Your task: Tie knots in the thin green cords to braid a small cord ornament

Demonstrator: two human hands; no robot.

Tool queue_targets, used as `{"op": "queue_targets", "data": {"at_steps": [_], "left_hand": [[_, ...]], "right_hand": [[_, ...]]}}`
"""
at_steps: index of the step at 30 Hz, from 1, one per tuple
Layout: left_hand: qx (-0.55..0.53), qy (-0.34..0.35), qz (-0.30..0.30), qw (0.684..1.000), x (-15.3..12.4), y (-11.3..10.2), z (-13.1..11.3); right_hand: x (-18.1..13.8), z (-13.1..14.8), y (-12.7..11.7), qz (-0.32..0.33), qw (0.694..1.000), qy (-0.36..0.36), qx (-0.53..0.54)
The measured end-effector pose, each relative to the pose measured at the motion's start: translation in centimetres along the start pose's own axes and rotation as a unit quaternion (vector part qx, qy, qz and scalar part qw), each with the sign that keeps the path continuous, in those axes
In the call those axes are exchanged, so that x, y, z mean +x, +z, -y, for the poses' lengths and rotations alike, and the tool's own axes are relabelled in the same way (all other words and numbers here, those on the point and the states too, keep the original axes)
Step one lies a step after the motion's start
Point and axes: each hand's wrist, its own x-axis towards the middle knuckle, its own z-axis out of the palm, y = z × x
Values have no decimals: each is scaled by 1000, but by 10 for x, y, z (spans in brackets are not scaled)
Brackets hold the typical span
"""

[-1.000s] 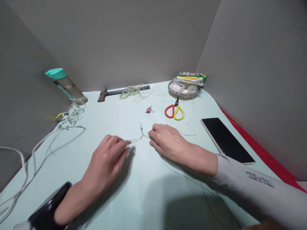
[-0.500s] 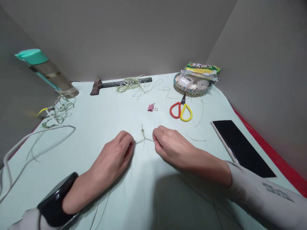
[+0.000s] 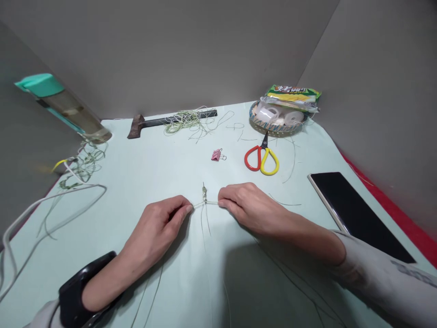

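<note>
A thin pale green cord with a small knotted section (image 3: 204, 198) lies stretched on the light green table cover (image 3: 177, 168). My left hand (image 3: 160, 225) pinches the cord's left strand, fingers closed. My right hand (image 3: 244, 204) pinches the right strand, fingers closed too. The knot sits between the two hands, with loose strands trailing toward me. A black watch is on my left wrist.
Red and yellow scissors (image 3: 261, 157) and a pink binder clip (image 3: 216, 155) lie beyond the hands. A basket of tape rolls (image 3: 278, 119) stands at the back right, a phone (image 3: 353, 212) at the right, a teal-capped bottle (image 3: 61, 105) and white cables (image 3: 51, 200) at the left, a cord tangle (image 3: 184, 119) behind.
Both hands have closed on the cord's strands and pulled them apart, so the cord now runs taut between them. The view has shifted slightly.
</note>
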Motion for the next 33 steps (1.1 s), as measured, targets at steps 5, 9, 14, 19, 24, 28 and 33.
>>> {"op": "queue_targets", "data": {"at_steps": [5, 9, 14, 19, 24, 28, 33], "left_hand": [[20, 9, -11, 1000, 4, 3, 2], [20, 10, -12, 1000, 5, 3, 3], [14, 12, -15, 1000, 3, 3, 4], [10, 21, -19, 1000, 2, 5, 4], [24, 15, -24, 999, 2, 7, 3], [8, -9, -24, 1000, 1, 6, 1], [-34, -34, -4, 999, -1, 3, -1]], "right_hand": [[5, 2, -5, 30, 996, 20, -78], [4, 7, -7, 53, 991, 31, -121], [0, 13, -4, 61, 986, 45, -146], [-1, 11, -1, 56, 986, 50, -147], [-1, 7, 3, 44, 990, 49, -123], [-6, 2, 1, 23, 996, 23, -79], [-12, 1, -12, 4, 1000, -8, -16]]}}
